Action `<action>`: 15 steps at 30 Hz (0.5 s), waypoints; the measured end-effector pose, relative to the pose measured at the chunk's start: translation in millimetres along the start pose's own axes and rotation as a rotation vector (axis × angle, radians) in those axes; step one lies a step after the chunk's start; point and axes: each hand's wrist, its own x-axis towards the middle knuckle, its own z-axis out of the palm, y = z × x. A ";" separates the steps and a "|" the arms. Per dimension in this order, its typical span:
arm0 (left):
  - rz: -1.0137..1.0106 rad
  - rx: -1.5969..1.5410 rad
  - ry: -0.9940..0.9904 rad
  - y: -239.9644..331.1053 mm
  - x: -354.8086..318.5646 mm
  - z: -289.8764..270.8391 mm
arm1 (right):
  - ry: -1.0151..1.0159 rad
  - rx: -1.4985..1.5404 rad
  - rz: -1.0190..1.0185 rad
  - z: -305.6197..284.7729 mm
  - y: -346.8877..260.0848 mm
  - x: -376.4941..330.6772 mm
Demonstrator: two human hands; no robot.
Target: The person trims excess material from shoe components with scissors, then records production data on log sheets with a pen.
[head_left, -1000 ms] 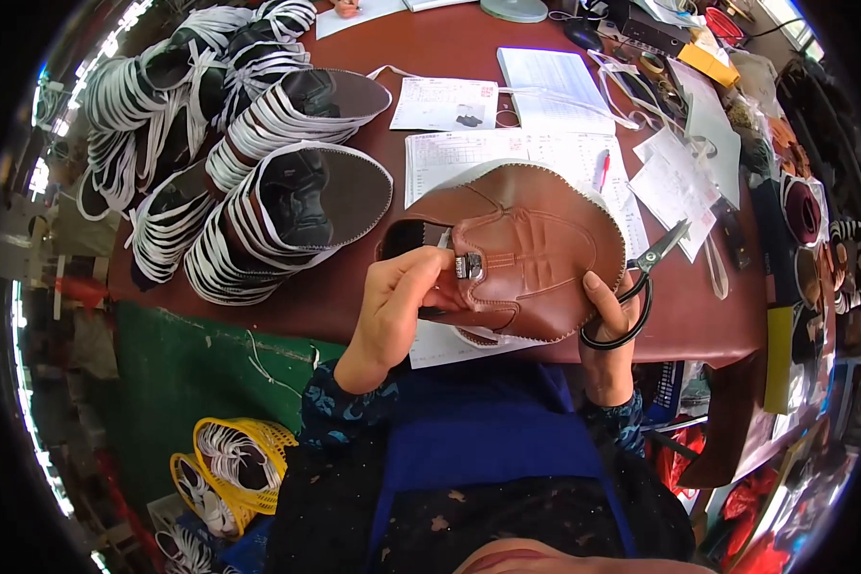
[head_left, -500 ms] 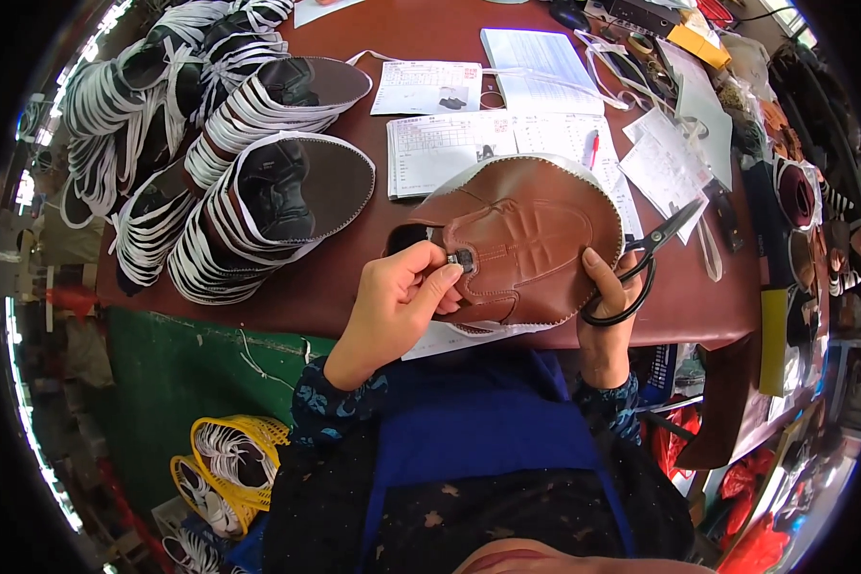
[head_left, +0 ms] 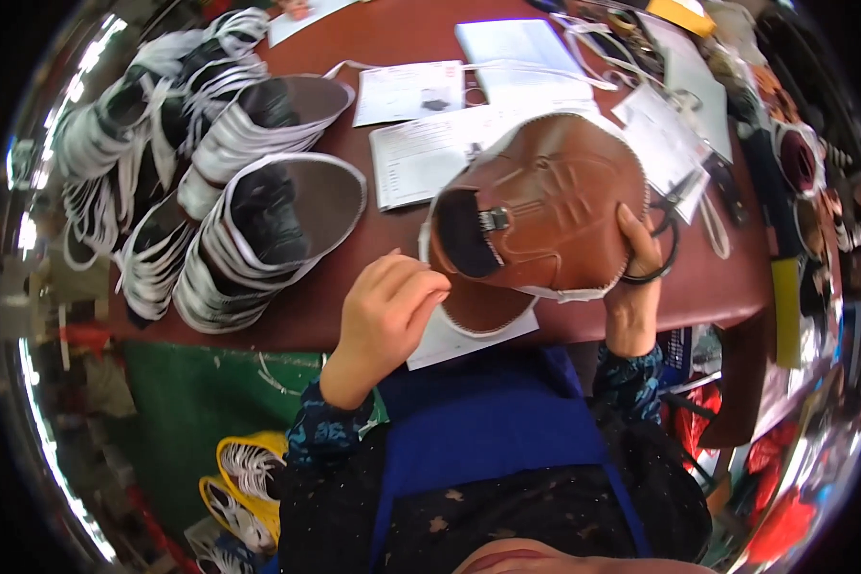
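1. Being gripped by the right hand (head_left: 641,256) is a brown shoe upper (head_left: 569,196), which is being held up over the near part of the desk (head_left: 708,301), a bit right of centre.
2. The right fingers are being clamped on its right edge: the thumb is being laid across the top face, while the rest are mostly being hidden underneath, so their exact spots can't be told.
3. Black-handled scissors (head_left: 676,241) are also being carried at that same hand, with the blades being aimed up and away (that bit's looking pretty blurry, fwiw).
4. The left hand (head_left: 385,308) is being held just beside the near left edge of the upper. Its fingers are being curled in, thumb and forefinger together; whether anything tiny is being pinched there can't be told.
5. Black lining (head_left: 464,239) is being shown at the upper's left end, with a small dark tag (head_left: 494,219) being seen right at its border.
6. Another brown piece (head_left: 493,308) with a pale edge is being partly covered by the upper, and a white sheet (head_left: 450,346) is showing below that.
7. Off to the left, dark uppers with white edging (head_left: 249,263) are being stacked up, and papers (head_left: 416,158) are being partly overlapped by the held upper.
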 end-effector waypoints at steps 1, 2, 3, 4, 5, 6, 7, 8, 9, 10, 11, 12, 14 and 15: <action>-0.022 -0.003 -0.011 1.3 0.8 0.6 | -0.062 -0.026 0.027 -14.7 5.2 4.0; -0.053 -0.016 -0.067 3.1 2.5 4.8 | -0.047 0.022 0.041 -25.5 11.9 9.2; -0.089 -0.033 -0.078 3.1 2.8 10.3 | -0.060 0.041 0.062 -21.1 11.0 5.8; -0.128 -0.047 -0.089 2.0 3.0 18.6 | -0.084 0.060 0.084 -13.9 8.8 2.3; -0.140 -0.088 -0.070 -0.2 4.2 26.8 | -0.059 0.065 0.092 -12.9 10.5 1.4; -0.134 -0.091 -0.074 -5.4 4.9 32.5 | -0.037 0.069 0.105 -14.2 11.8 1.2; -0.061 -0.041 -0.051 -11.7 6.2 36.3 | -0.035 0.072 0.103 -14.6 10.8 1.0; 0.010 0.014 -0.028 -14.8 6.9 37.0 | 0.020 0.085 0.093 -13.6 9.7 0.3; -0.078 -0.050 -0.031 -13.5 7.4 33.4 | 0.063 0.099 0.091 -10.2 9.3 1.8; -0.053 -0.034 0.011 -12.5 10.0 29.4 | 0.103 0.115 0.094 -6.1 9.5 3.2; -0.029 -0.014 0.052 -11.7 13.8 25.8 | 0.028 0.008 0.029 -12.6 2.4 5.0; -0.009 -0.043 0.058 -12.2 18.4 19.6 | 0.072 -0.012 -0.039 -33.5 10.7 13.1; 0.021 -0.239 0.041 -27.6 25.7 7.2 | -0.120 0.008 -0.080 -47.7 1.3 13.5; -0.113 -0.448 0.081 -40.6 18.0 6.6 | 0.020 0.085 -0.026 -49.2 3.0 11.4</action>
